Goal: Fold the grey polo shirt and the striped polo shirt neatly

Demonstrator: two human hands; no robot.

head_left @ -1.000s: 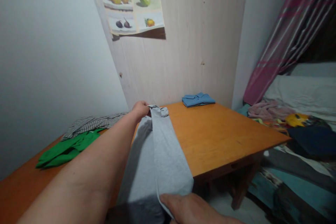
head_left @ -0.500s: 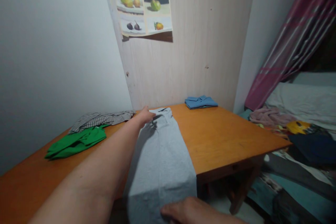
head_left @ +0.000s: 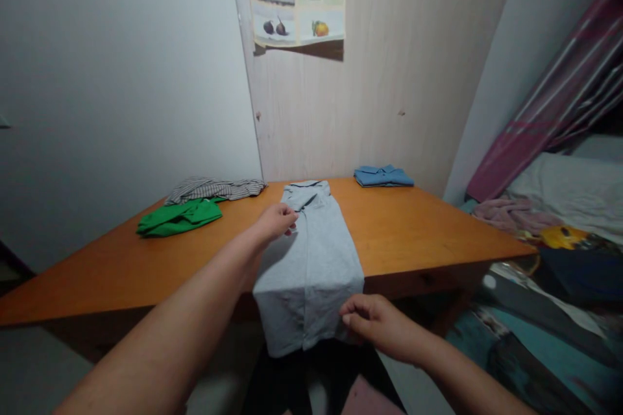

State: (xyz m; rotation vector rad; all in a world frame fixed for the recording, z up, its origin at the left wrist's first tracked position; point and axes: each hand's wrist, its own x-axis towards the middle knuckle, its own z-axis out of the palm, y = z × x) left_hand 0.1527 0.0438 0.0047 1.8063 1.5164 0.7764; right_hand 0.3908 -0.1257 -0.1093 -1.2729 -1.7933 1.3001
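Two bare hands are at one grey shirt (head_left: pixel 324 240) in the head view, the only view I have to steer by. The shirt lies lengthwise on the tabletop (head_left: pixel 428 227), front up, its collar (head_left: pixel 307 184) at the far end toward the wall (head_left: pixel 370 91) and its hem (head_left: pixel 287 351) hanging past the near edge. The placket (head_left: pixel 305 266) runs roughly down the middle.

My left hand (head_left: pixel 277 220) is over the upper front, just beside the neck opening, fingers curled toward the thumb; whether that grip has any cloth in it, I cannot tell. My right hand (head_left: pixel 372 321) is bent much the same way at the shirt's lower right side, below the edge, and I cannot tell whether its grip pinches fabric.

I judge the step to be straightening the front. I would want a light touch up top, because a hard pinch near the neck could drag the placket sideways, and a steady draw low down, along the length rather than across. The overhang's weight could pull the cloth off the edge, so one hand should anchor while the other smooths.

Left of the shirt, a green garment (head_left: pixel 180 217) touches a striped garment (head_left: pixel 214 189), whose end lies near the collar; a folded blue shirt (head_left: pixel 383 176) sits back right.
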